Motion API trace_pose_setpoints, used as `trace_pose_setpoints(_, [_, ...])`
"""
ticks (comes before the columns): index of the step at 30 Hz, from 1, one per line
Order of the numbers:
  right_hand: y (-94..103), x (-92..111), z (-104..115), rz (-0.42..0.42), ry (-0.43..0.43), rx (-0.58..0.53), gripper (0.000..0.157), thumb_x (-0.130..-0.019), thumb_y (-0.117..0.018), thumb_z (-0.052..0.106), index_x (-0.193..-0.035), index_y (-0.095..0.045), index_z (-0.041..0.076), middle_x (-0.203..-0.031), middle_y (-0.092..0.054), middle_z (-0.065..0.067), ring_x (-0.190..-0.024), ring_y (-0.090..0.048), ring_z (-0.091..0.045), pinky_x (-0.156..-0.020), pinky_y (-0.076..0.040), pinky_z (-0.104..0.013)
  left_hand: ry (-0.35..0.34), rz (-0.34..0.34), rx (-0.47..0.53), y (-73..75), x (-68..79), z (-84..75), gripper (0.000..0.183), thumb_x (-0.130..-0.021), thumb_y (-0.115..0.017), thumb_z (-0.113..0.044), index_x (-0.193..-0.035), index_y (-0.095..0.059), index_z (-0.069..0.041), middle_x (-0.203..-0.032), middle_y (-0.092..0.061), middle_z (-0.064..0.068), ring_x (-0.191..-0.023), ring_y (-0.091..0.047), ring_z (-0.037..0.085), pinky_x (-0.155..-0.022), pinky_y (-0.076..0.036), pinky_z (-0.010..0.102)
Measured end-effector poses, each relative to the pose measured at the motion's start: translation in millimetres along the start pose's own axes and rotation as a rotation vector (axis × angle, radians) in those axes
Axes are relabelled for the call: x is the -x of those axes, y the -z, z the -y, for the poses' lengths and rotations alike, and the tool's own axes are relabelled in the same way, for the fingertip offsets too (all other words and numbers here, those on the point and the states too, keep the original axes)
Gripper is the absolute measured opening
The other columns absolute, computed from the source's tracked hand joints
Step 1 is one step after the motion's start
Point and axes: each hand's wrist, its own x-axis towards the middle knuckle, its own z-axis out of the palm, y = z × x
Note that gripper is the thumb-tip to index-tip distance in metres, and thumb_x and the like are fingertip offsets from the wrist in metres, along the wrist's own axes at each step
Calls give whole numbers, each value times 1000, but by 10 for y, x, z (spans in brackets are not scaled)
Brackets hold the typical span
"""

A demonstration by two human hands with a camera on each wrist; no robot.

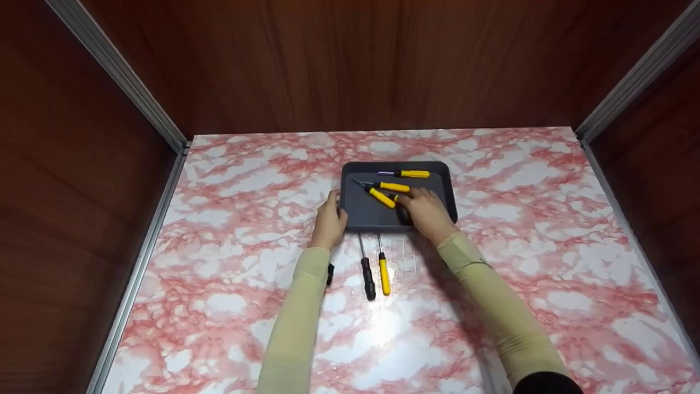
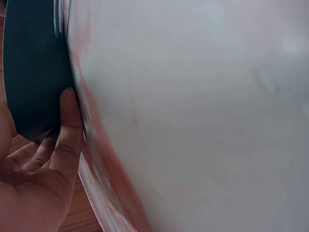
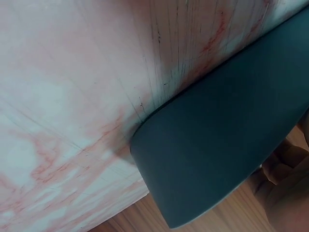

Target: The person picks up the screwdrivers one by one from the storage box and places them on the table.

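Head view puts my right hand (image 1: 429, 213) inside the dark tray (image 1: 372, 220), thumb and fingers drawn in about the handle of one yellow screwdriver, the held screwdriver (image 1: 396, 198); I seem to be pinching it, though my fingers cover most of the handle and I cannot tell how firm the grip is. What matters most, I judge, is how that handle lies: just left of my right fingertips, its long axis running roughly left to right, dark collar to the left, close by the slanted screwdriver (image 1: 381, 197), so near that I cannot tell whether the two touch. My right hand is clearly the nearer one. My left hand (image 1: 328, 221) rests against the outside of the tray's left wall, fingers fairly straight, thumb near the rim, pinching nothing that I can see. Counting up: one tray and six screwdrivers, five yellow and one black. Four yellow ones are in the tray: the held one, the slanted one, the middle screwdriver (image 1: 394, 187) and the back screwdriver (image 1: 414, 174). Two lie on the marbled table (image 1: 229, 246), on my side of the tray, shafts pointing towards it: the black screwdriver (image 1: 368, 279) and, just to its right, the front yellow screwdriver (image 1: 385, 277).
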Motion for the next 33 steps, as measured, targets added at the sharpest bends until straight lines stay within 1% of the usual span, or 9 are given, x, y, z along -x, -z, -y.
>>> trace_pose_setpoints(4, [0,-9,-5,4,-7,-1,39,-78,-55,-7,-110,-63,14,-96,-55,-15,-87,-47,-32,-75,-39,-46,-20,-12,6,-3,-6,5,46,-83,-49,3,-128,-41,-4,-106,-59,16,-92,-57,20,-72,-45,32])
trace_pose_setpoints(12, [-8,-9,-14,-15,0,-5,37,-78,-55,-6,-109,-63,14,-95,-55,-15,-85,-46,-32,-74,-39,-46,-38,-23,-1,-10,-13,20,46,-81,-50,5,-126,-42,-4,-103,-60,17,-89,-57,21,-72,-45,33])
trace_pose_setpoints(15, [-8,-12,-16,-13,-4,-1,36,-78,-56,-4,-109,-64,14,-94,-56,-14,-84,-46,-31,-75,-39,-45,-42,-25,0,-5,-14,18,46,-82,-50,4,-126,-42,-3,-101,-60,17,-86,-57,20,-71,-45,32])
trace_pose_setpoints(18, [-4,-11,-13,-9,-13,-6,35,-78,-56,-3,-108,-64,13,-95,-57,-14,-86,-47,-32,-77,-38,-47,-48,-24,-5,-2,-14,17,45,-82,-50,4,-125,-42,-3,-99,-61,16,-83,-57,19,-68,-45,32])
trace_pose_setpoints(23, [10,-5,1,-5,-30,-14,34,-80,-55,-3,-109,-63,12,-97,-57,-14,-90,-46,-33,-82,-36,-50,-50,-19,-4,-8,-12,24,45,-82,-50,4,-126,-42,-3,-101,-60,16,-85,-57,19,-69,-45,31])
trace_pose_setpoints(25, [13,-6,2,-7,-37,-9,33,-80,-55,-2,-109,-63,12,-98,-57,-14,-92,-46,-33,-84,-36,-50,-38,-12,4,-4,-5,16,45,-83,-49,4,-127,-41,-3,-102,-60,16,-84,-57,18,-68,-45,31])
trace_pose_setpoints(30, [18,-1,5,-23,-48,-1,29,-82,-56,0,-107,-64,11,-98,-57,-14,-94,-46,-33,-84,-35,-51,-10,8,-5,6,4,-3,45,-84,-48,2,-128,-40,-4,-97,-61,14,-71,-54,16,-61,-42,30])
trace_pose_setpoints(33, [17,-2,9,-46,-49,3,27,-82,-55,0,-105,-65,11,-97,-58,-14,-92,-46,-33,-83,-36,-50,-10,5,-15,4,2,5,45,-84,-48,2,-128,-40,-5,-89,-60,12,-65,-50,15,-59,-40,29])
